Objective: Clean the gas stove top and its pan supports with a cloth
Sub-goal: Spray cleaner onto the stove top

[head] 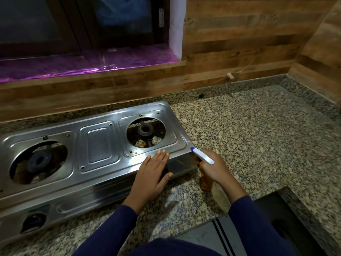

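Note:
A two-burner steel gas stove lies on the granite counter, its pan supports off and both burner openings bare. My left hand rests flat on the stove's front right corner, fingers together, holding nothing. My right hand is just right of that corner, closed around a spray bottle with a white and blue nozzle aimed at the stove. An orange-brown cloth hangs under the same hand, and the pale bottle body shows beneath my wrist.
Granite counter stretches to the right and back. A wooden-pattern wall rises behind, with a window sill covered in purple film. A dark floor gap lies at the lower right.

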`<state>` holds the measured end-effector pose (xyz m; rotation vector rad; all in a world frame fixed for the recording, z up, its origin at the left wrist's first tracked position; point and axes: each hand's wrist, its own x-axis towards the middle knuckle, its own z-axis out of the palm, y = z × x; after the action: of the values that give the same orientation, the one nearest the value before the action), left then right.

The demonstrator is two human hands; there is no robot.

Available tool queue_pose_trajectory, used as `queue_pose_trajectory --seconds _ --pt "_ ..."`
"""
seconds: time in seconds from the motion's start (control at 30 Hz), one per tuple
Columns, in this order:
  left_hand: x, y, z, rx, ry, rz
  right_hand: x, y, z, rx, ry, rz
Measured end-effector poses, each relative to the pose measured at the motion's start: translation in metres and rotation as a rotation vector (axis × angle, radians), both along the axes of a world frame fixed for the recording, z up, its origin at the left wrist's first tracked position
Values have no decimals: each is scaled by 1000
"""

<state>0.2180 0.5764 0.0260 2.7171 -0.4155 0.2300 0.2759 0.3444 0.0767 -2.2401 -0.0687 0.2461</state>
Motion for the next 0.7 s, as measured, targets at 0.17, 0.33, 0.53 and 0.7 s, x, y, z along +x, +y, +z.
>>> queue_pose_trajectory --seconds 0.17,0.33,0.53,0.7 --pt "1 0 -1 7 -2 -2 -4 2 2 104 51 -101" --pt "2 1 -3 32 6 -6 -10 6 3 127 71 -47" --pt "2 5 -3 52 17 -26 -19 31 -3 143 87 -62" --pt "-3 12 -4 65 20 -33 -24 47 -5 93 26 6"
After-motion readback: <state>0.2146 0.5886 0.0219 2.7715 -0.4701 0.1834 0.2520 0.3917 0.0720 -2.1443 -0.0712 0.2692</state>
